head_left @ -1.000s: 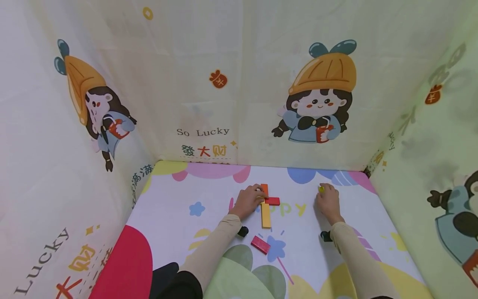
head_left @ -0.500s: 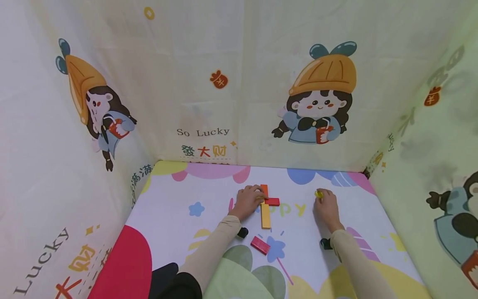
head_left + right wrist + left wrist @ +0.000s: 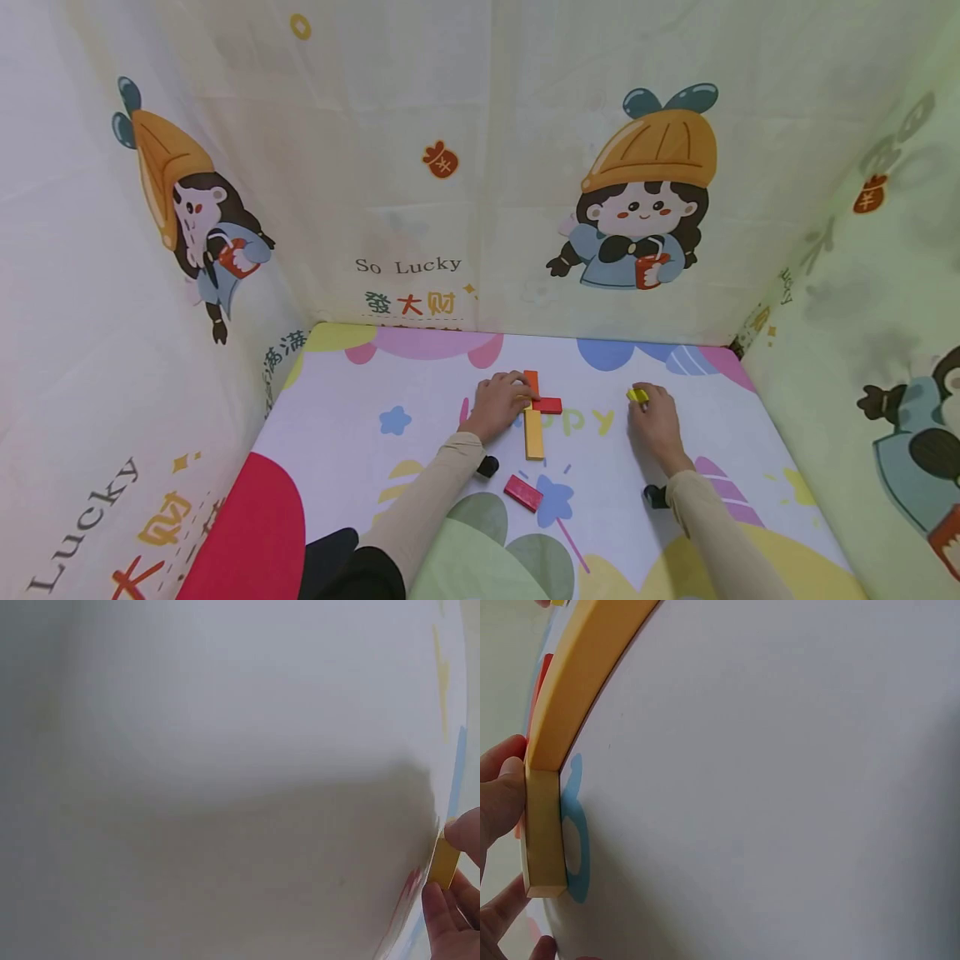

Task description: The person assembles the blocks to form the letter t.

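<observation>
A cross-like group of wooden blocks lies on the patterned cloth in the head view: an orange-red block (image 3: pixel 531 382) at the back, a red block (image 3: pixel 550 406) to the right, a yellow-orange block (image 3: pixel 534 434) at the front. My left hand (image 3: pixel 497 407) covers the group's left side. In the left wrist view its thumb and fingers hold a short yellow block (image 3: pixel 546 829), which meets the end of the long yellow-orange one. Off to the right, my right hand (image 3: pixel 656 421) pinches a small yellow block (image 3: pixel 444 862) between thumb and fingers, apart from the group.
A loose red block (image 3: pixel 523 492) lies nearer me, in front of the group. The printed tablecloth (image 3: pixel 600 475) spreads between hanging cloth walls (image 3: pixel 510 167) at the back and both sides. Dark wrist devices (image 3: pixel 656 497) sit under my forearms.
My right hand has moved slightly left and toward me with the yellow block, which has turned and shows more. My left hand and the block group have stayed put.
</observation>
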The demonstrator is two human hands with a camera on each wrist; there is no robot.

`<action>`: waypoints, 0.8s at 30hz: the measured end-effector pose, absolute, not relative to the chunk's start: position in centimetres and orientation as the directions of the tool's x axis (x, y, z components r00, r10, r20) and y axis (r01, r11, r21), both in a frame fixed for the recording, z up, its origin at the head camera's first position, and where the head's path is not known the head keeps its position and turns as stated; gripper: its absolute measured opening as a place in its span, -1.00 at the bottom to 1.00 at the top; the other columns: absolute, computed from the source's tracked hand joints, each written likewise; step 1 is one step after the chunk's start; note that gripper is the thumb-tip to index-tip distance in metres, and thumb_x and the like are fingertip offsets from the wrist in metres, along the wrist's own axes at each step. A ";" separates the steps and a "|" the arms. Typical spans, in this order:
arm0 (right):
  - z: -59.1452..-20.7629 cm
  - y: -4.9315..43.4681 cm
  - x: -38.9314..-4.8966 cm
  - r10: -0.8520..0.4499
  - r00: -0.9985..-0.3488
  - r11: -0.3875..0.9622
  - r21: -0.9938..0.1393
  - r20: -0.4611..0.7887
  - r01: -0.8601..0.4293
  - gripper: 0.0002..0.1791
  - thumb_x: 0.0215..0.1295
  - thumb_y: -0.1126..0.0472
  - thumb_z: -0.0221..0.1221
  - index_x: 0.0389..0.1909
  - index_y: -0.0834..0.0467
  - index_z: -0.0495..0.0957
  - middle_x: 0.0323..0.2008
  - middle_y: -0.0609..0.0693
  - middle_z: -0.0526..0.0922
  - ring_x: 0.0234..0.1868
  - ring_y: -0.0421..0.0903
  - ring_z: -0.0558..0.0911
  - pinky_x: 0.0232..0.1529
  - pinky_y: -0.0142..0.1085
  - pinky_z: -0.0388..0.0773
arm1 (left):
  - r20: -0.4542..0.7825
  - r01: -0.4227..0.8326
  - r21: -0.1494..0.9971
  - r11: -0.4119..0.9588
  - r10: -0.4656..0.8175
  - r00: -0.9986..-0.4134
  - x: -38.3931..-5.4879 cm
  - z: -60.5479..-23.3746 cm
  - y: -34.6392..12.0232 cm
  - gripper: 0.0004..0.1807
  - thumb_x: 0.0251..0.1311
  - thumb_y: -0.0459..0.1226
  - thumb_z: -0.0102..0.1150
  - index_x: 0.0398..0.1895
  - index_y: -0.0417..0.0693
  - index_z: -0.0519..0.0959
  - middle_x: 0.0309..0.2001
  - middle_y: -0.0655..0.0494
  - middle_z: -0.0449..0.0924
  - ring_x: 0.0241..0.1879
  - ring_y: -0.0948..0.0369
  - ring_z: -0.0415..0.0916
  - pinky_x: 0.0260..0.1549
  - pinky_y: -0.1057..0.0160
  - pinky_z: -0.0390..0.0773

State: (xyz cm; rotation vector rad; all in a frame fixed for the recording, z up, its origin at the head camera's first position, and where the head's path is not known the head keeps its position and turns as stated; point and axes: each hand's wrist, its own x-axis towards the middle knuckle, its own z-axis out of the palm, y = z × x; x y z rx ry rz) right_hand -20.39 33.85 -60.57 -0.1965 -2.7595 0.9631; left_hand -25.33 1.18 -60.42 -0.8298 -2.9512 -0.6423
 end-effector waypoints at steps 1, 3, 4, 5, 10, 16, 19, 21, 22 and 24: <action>-60.6 33.8 -20.3 0.191 -0.969 0.778 -0.626 0.158 0.052 -0.57 0.38 0.39 0.10 0.24 0.44 0.47 0.24 0.50 0.49 0.22 0.40 0.46 0.26 0.24 0.40 | 0.113 0.500 0.387 0.775 0.498 -0.860 -25.3 -60.3 1.1 -0.73 0.48 -0.02 0.20 0.15 0.47 0.70 0.28 0.28 0.55 0.33 0.08 0.43 0.25 -0.13 0.47; -60.4 33.5 -20.2 0.191 -0.969 0.773 -0.632 0.156 0.051 -0.56 0.38 0.39 0.11 0.25 0.44 0.47 0.24 0.49 0.50 0.20 0.38 0.47 0.25 0.23 0.41 | 0.110 0.496 0.391 0.775 0.496 -0.861 -25.3 -60.3 1.1 -0.73 0.48 -0.02 0.20 0.16 0.47 0.70 0.28 0.28 0.55 0.34 0.08 0.43 0.26 -0.13 0.46; -60.4 33.4 -20.1 0.191 -0.969 0.770 -0.636 0.156 0.049 -0.56 0.38 0.39 0.12 0.25 0.44 0.47 0.23 0.49 0.50 0.18 0.37 0.49 0.23 0.22 0.42 | 0.107 0.493 0.392 0.776 0.494 -0.863 -25.3 -60.3 1.1 -0.73 0.48 -0.02 0.19 0.16 0.47 0.70 0.29 0.28 0.55 0.34 0.09 0.42 0.26 -0.13 0.46; -60.3 33.3 -20.1 0.192 -0.970 0.768 -0.639 0.152 0.052 -0.55 0.38 0.39 0.12 0.26 0.43 0.47 0.23 0.48 0.50 0.16 0.36 0.50 0.22 0.22 0.44 | 0.106 0.491 0.392 0.778 0.492 -0.864 -25.3 -60.3 1.1 -0.73 0.48 -0.01 0.19 0.16 0.48 0.70 0.29 0.28 0.55 0.34 0.09 0.42 0.27 -0.12 0.46; -60.0 32.5 -19.5 0.202 -0.969 0.743 -0.667 0.143 0.057 -0.54 0.40 0.36 0.16 0.29 0.40 0.46 0.20 0.44 0.52 0.09 0.33 0.58 0.16 0.18 0.56 | 0.103 0.476 0.406 0.780 0.478 -0.872 -25.3 -60.5 1.2 -0.74 0.48 0.00 0.19 0.13 0.50 0.71 0.28 0.29 0.55 0.35 0.09 0.42 0.28 -0.13 0.45; -59.4 31.5 -18.5 0.204 -0.962 0.732 -0.680 0.183 0.027 -0.51 0.38 0.33 0.25 0.29 0.36 0.48 0.16 0.41 0.57 0.06 0.33 0.63 0.15 0.20 0.57 | 0.099 0.468 0.430 0.772 0.475 -0.874 -25.3 -60.3 1.2 -0.74 0.49 0.00 0.18 0.13 0.50 0.72 0.29 0.28 0.55 0.36 0.08 0.40 0.30 -0.17 0.43; -59.2 30.9 -17.9 0.187 -0.956 0.723 -0.691 0.226 -0.022 -0.51 0.33 0.36 0.30 0.26 0.39 0.51 0.13 0.42 0.61 0.01 0.34 0.65 0.12 0.21 0.57 | 0.096 0.466 0.433 0.772 0.475 -0.875 -25.3 -60.3 1.2 -0.74 0.50 -0.01 0.16 0.14 0.49 0.72 0.30 0.28 0.54 0.36 0.08 0.40 0.30 -0.17 0.43; -59.1 30.5 -17.5 0.181 -0.956 0.708 -0.705 0.229 -0.035 -0.50 0.31 0.38 0.31 0.26 0.40 0.50 0.13 0.42 0.61 0.01 0.33 0.66 0.13 0.20 0.57 | 0.096 0.466 0.431 0.773 0.474 -0.875 -25.4 -60.3 1.3 -0.74 0.50 -0.01 0.16 0.14 0.49 0.72 0.30 0.28 0.54 0.36 0.08 0.40 0.30 -0.17 0.43; -59.1 30.2 -17.3 0.179 -0.958 0.698 -0.715 0.223 -0.036 -0.49 0.31 0.39 0.32 0.27 0.41 0.50 0.13 0.42 0.61 0.02 0.33 0.66 0.14 0.19 0.57 | 0.098 0.468 0.428 0.773 0.475 -0.875 -25.4 -60.4 1.2 -0.74 0.50 -0.01 0.16 0.14 0.49 0.72 0.30 0.28 0.54 0.36 0.08 0.40 0.29 -0.16 0.43; -59.2 29.8 -16.9 0.180 -0.963 0.681 -0.732 0.199 -0.023 -0.47 0.32 0.39 0.32 0.29 0.40 0.48 0.16 0.40 0.61 0.05 0.31 0.66 0.17 0.17 0.57 | 0.104 0.474 0.418 0.775 0.477 -0.873 -25.4 -60.5 1.2 -0.74 0.50 0.00 0.17 0.13 0.49 0.72 0.29 0.28 0.54 0.35 0.08 0.41 0.28 -0.15 0.44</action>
